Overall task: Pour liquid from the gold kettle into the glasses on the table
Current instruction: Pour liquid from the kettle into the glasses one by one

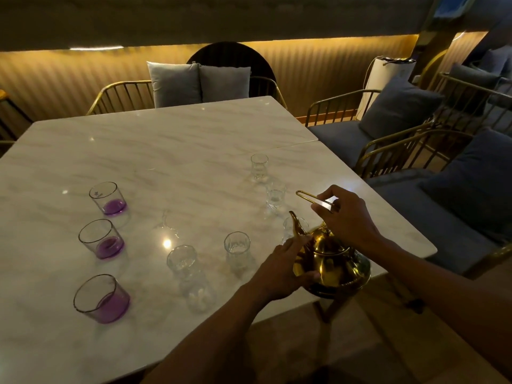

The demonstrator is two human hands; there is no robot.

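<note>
**Gold kettle in hand, pour not yet begun**

Holding the gold kettle (332, 261) at the near right edge of the marble table (138, 151), the person has both hands engaged. The right hand (349, 217) is pinched closed on the thin wire handle (313, 199) above the lid. The left hand (282, 270) is cupped against the kettle's left flank, fingers spread along the body just below the spout (297, 227). Whether the base rests on the table or is lifted clear cannot be told.

The spout points away from the person, towards a small clear glass (291, 230) partly hidden behind it. Further beyond the right hand stand two more small clear glasses (275, 195) (259, 166). Just left of the left hand are two others (237, 248) (182, 263). Well to the left are three purple-based tumblers (108, 198) (101, 239) (102, 298).

Assessment: the step in hand is securing the grip before the first pour. The wire handle is slim, so the right hand should carry the weight while the left only steadies and governs tilt. Bring the spout tip directly over a rim before tipping; tilt slowly, as the glasses are narrow and look light enough to be knocked over. The dim lighting makes fill level hard to read.
</note>
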